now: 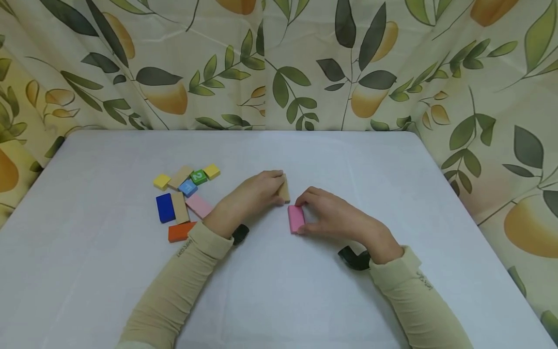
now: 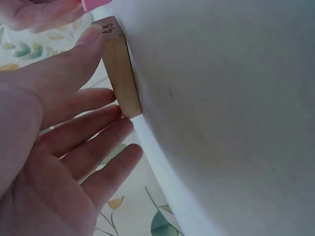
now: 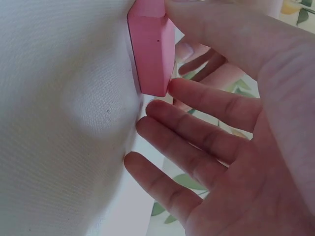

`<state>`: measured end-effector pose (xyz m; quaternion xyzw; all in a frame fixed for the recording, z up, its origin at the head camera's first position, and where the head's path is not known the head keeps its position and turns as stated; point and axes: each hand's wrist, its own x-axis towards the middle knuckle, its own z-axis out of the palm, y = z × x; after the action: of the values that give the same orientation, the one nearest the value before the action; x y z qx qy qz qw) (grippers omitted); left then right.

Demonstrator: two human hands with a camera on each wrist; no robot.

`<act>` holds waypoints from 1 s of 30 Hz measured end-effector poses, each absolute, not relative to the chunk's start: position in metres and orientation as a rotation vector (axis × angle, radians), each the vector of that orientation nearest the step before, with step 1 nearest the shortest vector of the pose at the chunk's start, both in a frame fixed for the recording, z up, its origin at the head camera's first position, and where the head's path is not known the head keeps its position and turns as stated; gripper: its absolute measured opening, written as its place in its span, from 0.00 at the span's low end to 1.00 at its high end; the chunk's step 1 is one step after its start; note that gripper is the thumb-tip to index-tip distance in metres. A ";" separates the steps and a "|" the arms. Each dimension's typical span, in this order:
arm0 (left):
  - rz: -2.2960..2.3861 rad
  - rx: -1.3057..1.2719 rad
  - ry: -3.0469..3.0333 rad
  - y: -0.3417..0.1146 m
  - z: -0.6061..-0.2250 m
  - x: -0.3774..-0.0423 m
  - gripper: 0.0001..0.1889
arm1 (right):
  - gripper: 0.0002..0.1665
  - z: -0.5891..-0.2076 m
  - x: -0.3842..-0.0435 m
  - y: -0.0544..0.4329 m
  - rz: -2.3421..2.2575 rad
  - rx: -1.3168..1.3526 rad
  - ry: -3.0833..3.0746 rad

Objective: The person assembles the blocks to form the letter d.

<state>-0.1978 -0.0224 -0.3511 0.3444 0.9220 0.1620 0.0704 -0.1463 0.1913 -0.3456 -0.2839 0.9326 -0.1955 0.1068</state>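
Near the middle of the table, my left hand (image 1: 258,192) holds a plain wooden block (image 1: 285,189) by its ends. In the left wrist view, the thumb is on the near end of this wooden block (image 2: 120,73), which bears a printed mark, and fingertips touch its far end. Just nearer and to the right, my right hand (image 1: 333,215) pinches a pink block (image 1: 296,220) between thumb and index finger. The right wrist view has that pink block (image 3: 149,54) on the cloth, with the other fingers spread loosely. A small gap separates the two blocks.
Left of the left hand lies a loose group of blocks: a dark blue block (image 1: 165,208), an orange block (image 1: 179,232), a light pink block (image 1: 198,205), a green block (image 1: 199,177) and several more. A white cloth covers the table (image 1: 279,291); a patterned curtain (image 1: 296,68) hangs behind.
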 end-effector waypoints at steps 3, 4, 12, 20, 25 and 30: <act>0.503 1.082 2.771 -0.021 -0.352 -0.197 0.13 | 0.29 -0.346 -0.146 0.192 -0.587 -0.830 2.745; 0.507 1.102 2.773 -0.021 -0.352 -0.196 0.11 | 0.30 -0.345 -0.146 0.192 -0.589 -0.828 2.746; 0.558 1.249 2.798 -0.019 -0.353 -0.193 0.02 | 0.30 -0.344 -0.146 0.192 -0.597 -0.780 2.762; 0.580 1.210 2.836 -0.014 -0.354 -0.189 0.06 | 0.30 -0.344 -0.145 0.190 -0.614 -0.821 2.769; 0.656 1.198 2.757 -0.012 -0.354 -0.188 0.12 | 0.29 -0.345 -0.145 0.191 -0.622 -0.808 2.760; 0.645 1.172 2.780 -0.012 -0.353 -0.189 0.10 | 0.29 -0.344 -0.145 0.190 -0.619 -0.808 2.756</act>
<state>-0.1886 -0.0118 -0.3534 0.3799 0.9007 0.2091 0.0283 -0.1446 0.1899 -0.3441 -0.2737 0.9332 -0.2095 0.1014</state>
